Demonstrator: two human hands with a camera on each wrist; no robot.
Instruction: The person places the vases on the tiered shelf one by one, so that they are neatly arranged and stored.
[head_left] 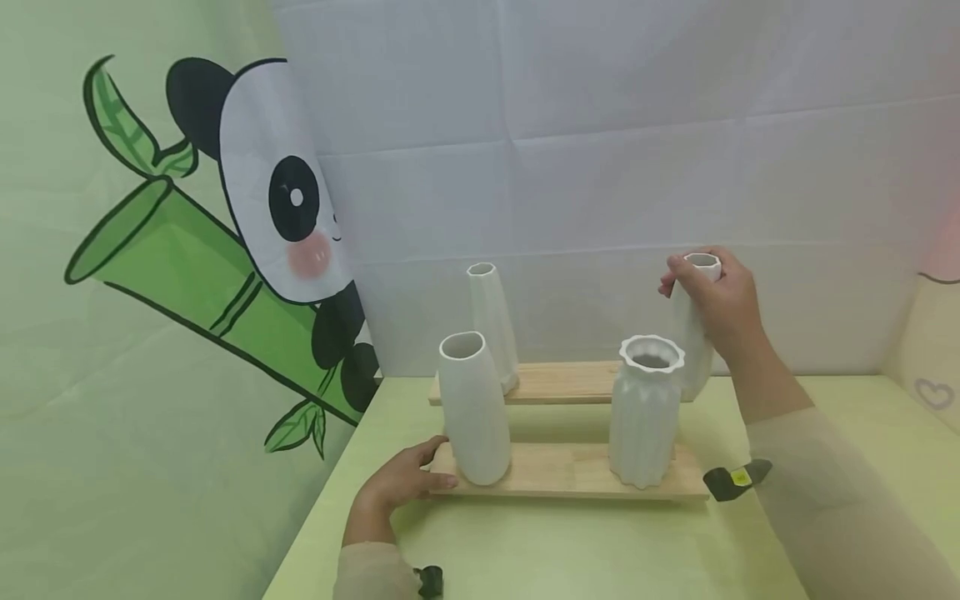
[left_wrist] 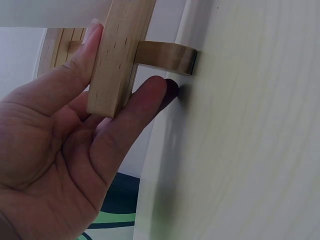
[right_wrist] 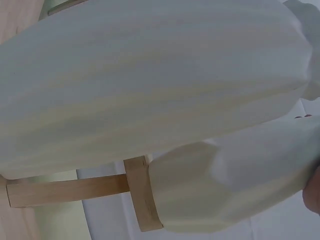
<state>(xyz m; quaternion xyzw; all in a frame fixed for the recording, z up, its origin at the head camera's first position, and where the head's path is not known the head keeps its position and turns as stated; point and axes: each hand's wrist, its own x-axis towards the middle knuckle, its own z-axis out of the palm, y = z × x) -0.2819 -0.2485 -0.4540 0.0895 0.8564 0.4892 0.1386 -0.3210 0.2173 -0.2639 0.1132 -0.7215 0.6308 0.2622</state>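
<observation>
My right hand (head_left: 723, 304) grips a white vase (head_left: 701, 379) round its neck, the thumb near its rim. That vase stands nearly upright, its base right at the right end of the upper board; in the right wrist view the vase (right_wrist: 200, 185) shows beside the board end. At the lower left, my left hand (head_left: 401, 483) holds the end of the wooden two-step stand (head_left: 562, 467), thumb on top and fingers underneath. The left wrist view shows this board end (left_wrist: 117, 55) between thumb and fingers. A ribbed white vase (head_left: 642, 425) with a wavy rim is in front of the held one.
On the lower board's left stands a smooth white vase (head_left: 474, 417). Behind it, a slim white vase (head_left: 493, 321) leans slightly on the upper board. A white cloth (head_left: 600, 183) hangs behind the table (head_left: 570, 550), and a panda-print cloth (head_left: 150, 417) at the left.
</observation>
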